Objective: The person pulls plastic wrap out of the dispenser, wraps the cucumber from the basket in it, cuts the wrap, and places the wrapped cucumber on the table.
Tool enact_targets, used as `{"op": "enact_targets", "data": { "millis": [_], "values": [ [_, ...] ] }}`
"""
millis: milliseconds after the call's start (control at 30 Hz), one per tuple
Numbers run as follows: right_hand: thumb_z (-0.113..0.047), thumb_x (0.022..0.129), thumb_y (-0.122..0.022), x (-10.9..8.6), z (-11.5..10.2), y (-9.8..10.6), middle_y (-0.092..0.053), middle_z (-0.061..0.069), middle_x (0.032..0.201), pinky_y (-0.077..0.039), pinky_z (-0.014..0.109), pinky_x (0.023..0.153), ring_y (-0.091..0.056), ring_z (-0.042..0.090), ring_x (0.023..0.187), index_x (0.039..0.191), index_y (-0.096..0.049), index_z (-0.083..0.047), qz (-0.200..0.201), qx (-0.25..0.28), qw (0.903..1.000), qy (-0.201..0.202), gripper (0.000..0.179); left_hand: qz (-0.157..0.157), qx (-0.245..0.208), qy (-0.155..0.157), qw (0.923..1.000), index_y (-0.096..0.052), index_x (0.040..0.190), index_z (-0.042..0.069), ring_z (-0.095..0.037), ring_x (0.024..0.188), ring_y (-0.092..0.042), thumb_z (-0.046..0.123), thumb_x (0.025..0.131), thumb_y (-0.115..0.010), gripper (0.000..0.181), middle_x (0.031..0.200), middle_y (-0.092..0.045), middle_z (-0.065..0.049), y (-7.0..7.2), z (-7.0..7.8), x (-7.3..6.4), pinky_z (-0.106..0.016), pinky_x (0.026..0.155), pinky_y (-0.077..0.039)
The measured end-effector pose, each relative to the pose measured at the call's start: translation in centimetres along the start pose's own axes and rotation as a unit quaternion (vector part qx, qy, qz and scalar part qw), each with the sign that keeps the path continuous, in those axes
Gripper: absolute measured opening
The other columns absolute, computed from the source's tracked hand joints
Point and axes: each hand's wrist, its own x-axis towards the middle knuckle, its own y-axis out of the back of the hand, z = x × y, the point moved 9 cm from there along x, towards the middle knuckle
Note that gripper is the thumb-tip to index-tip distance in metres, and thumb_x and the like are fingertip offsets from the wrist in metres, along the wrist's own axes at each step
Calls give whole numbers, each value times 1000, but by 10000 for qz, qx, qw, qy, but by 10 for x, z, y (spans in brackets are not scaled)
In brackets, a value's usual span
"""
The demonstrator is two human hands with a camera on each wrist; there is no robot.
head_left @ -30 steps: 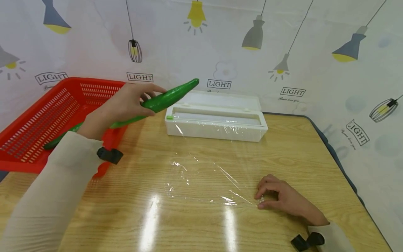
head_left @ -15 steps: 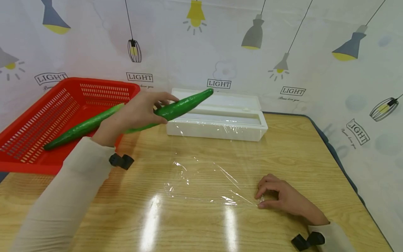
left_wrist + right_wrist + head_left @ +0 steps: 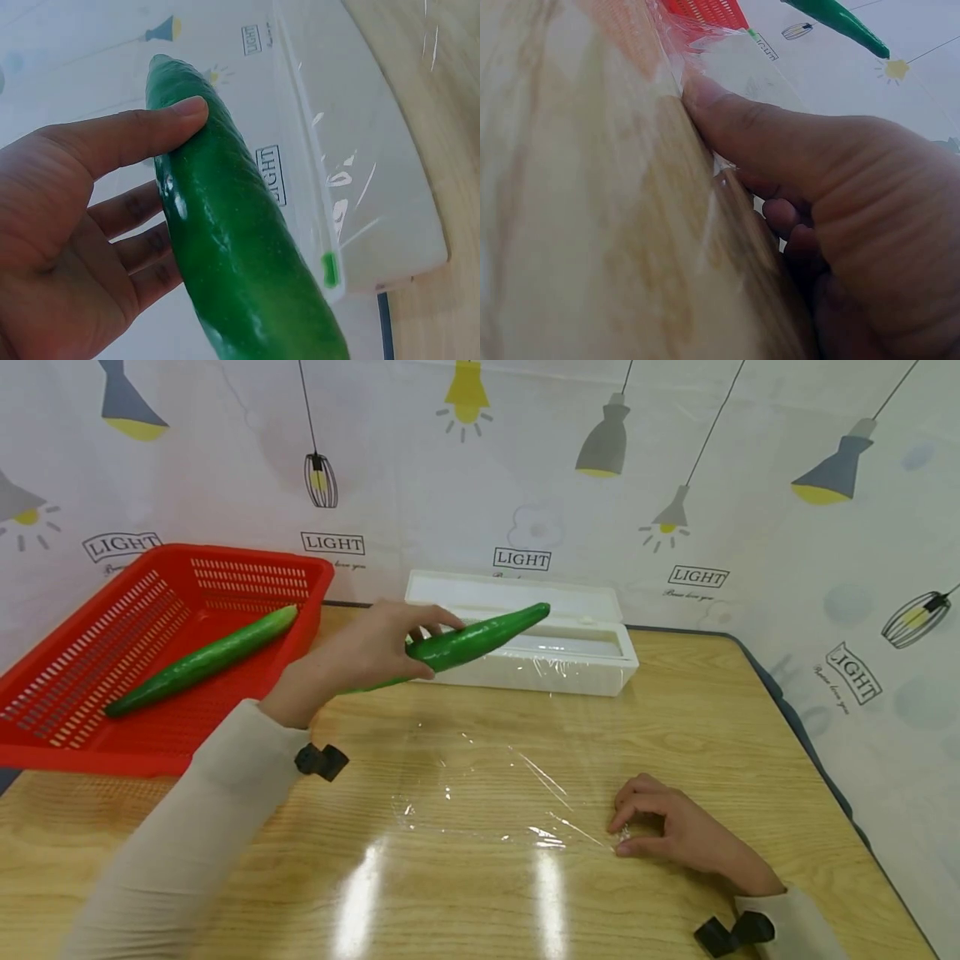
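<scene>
**Holding a cucumber point(image 3: 483, 640) near film point(image 3: 546, 839) that could crease**

The left hand point(image 3: 378, 642) has thumb and fingers wrapped round the cucumber, raised in front of the white box point(image 3: 525, 675). The right hand point(image 3: 667, 827), nearly closed, pinches the film's near edge by the tabletop point(image 3: 712, 718).

A low pass with the cucumber might snag or wrinkle the film; a slack pinch might let the edge curl back. The glossy skin could slip if the grip is light.

The film's left side almost vanishes against the wood, and I cannot tell whether it is attached inside the box. The left wrist view cuts off the cucumber's lower end; the right hand's other fingers are shadowed behind its thumb.
</scene>
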Motion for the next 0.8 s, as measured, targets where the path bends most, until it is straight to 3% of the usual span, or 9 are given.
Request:
{"op": "enact_targets", "data": {
  "millis": [233,533,800],
  "values": [
    [-19,79,-79,-1,-2,0,-58,-7,101,-41,23,85,-50,11,99,98,-68,-28,16,-51,9999,102,24,-256,-50,-305,9992,-59,128,17,-21,93,-59,5,77,-79,56,111,-63,-5,-25,17,9,-35,83,-49],
    [-23,79,-79,-2,3,-1,-58,-8,103,-42,25,86,-50,9,101,97,-68,-29,-48,9,9998,-167,22,-563,125,-190,9982,-59,129,20,-18,95,-58,7,76,-81,59,115,-63,-4,-48,27,16,-33,85,-49],
    [-24,79,-79,-2,3,1,-58,-9,102,-42,25,85,-50,9,100,97,-68,-29,-21,-84,9998,-191,22,-770,340,-379,9957,-58,130,23,-13,92,-56,9,76,-81,60,115,-62,3,-65,36,17,-31,84,-47]
  ]
}}
